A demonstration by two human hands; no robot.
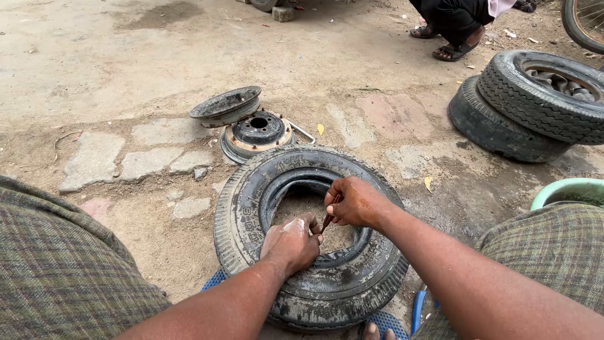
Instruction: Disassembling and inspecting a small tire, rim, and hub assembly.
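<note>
- A thin reddish-brown pointed tool [328, 220] is gripped by the closed fingers of the right hand [356, 203]; its long axis is tilted, with the tip pointing down-left.
- The inner rim of the worn black rubber tyre [251, 208], lying flat on the sandy ground [126, 69], is pressed by the left hand [290, 244], whose fingers are curled over it.

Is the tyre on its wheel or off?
Off. The tyre lies flat on the ground, dirt showing through its hole, and the metal wheel sits apart behind it.
</note>
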